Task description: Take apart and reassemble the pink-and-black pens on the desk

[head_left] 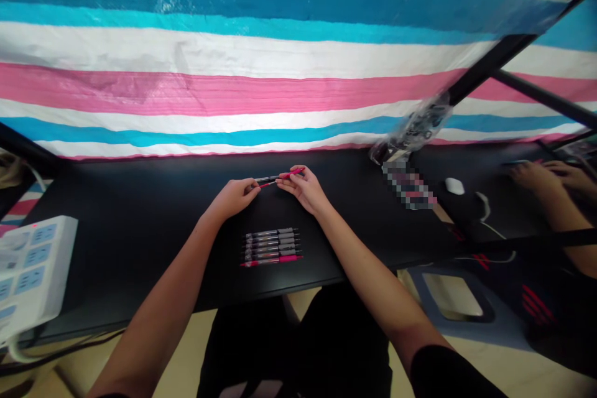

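Both my hands meet over the middle of the black table (140, 224). My left hand (236, 196) pinches the dark front end of a pen (278, 178), fingers closed. My right hand (304, 188) grips the pink rear part of the same pen. The pen lies level, a little above the tabletop. Nearer to me, a neat row of several pens (272, 246) lies side by side on the table, the nearest one pink.
A white power strip (30, 270) sits at the left edge. A clear plastic bag (415, 127) hangs on a black frame post at the right. Beyond it lie a white mouse-like object (454, 185) and another person's hands (550, 177). A striped tarp (280, 62) backs the table.
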### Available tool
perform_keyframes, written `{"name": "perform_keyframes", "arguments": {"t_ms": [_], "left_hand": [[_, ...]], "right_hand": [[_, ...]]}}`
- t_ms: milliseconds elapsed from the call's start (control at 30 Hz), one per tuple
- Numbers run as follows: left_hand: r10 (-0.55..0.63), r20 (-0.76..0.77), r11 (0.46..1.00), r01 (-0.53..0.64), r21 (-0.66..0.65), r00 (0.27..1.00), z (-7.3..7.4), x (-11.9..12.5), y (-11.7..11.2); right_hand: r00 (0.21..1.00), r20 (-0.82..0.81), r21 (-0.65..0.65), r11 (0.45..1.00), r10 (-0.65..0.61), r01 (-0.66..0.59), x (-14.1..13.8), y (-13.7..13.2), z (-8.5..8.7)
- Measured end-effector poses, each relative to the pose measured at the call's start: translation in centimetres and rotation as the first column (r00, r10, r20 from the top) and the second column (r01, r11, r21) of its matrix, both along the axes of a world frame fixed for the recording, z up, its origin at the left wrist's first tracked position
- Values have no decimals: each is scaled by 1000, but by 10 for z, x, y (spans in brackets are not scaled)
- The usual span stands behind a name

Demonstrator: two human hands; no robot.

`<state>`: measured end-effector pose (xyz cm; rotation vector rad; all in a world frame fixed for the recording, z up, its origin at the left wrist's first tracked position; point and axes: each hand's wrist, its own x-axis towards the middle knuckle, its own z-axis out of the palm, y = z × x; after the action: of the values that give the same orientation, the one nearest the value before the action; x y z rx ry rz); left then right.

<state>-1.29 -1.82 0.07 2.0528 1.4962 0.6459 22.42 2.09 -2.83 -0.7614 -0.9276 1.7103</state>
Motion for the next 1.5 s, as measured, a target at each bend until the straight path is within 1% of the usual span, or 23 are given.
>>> {"name": "perform_keyframes", "arguments": {"t_ms": [200,467,567,700,933,1000,1067,1133,1167,1200,1267,1300,1333,1367,1433,1500], "left_hand": [[-2,1,1000,2,-4,1000,1,0,0],[10,-1,1000,-10,23,1000,3,1,0],[0,-10,1000,0,25,1000,4,3,-1],[1,-26,1000,-1,16,1000,5,3,0],[7,-32,1000,-7,2,999,8,3,-1],[13,-41,1000,-13,6,999,8,4,-1],[32,-45,999,-31,24,998,7,6,-1],[51,-43,998,-49,45,998,6,7,0],[54,-41,997,-52,53,998,5,8,-1],[52,-38,997,-50,59,998,4,8,-1],[43,-29,997,-41,68,999,3,8,-1],[41,-21,997,-39,72,999,3,7,-1],[41,-14,996,-40,74,999,3,6,-1],[43,-10,996,-42,74,999,3,6,-1],[42,-15,997,-41,67,999,3,6,-1],[43,-41,997,-40,68,998,4,7,-1]], "right_hand": [[1000,3,-9,1000,-3,3,-1,0,2],[998,-56,-85,996,24,-28,-3,-2,7],[998,-48,-101,994,36,-40,-3,-2,8],[999,-14,-111,993,36,-37,-1,0,7],[999,-43,-103,995,-8,4,0,3,7],[1000,-14,-94,996,-9,7,0,4,6],[997,75,-51,998,-32,36,1,5,5],[964,248,71,994,-93,78,4,5,6],[923,362,160,984,-129,75,6,4,7],[864,477,252,967,-162,42,8,3,9],[716,670,387,916,-197,-110,12,0,12],[651,733,417,887,-198,-199,13,-3,13],[608,770,430,862,-194,-270,13,-5,14],[590,786,439,838,-184,-323,13,-8,14],[593,789,454,804,-162,-384,9,-11,12],[582,800,447,791,-145,-418,5,-14,9]]}}
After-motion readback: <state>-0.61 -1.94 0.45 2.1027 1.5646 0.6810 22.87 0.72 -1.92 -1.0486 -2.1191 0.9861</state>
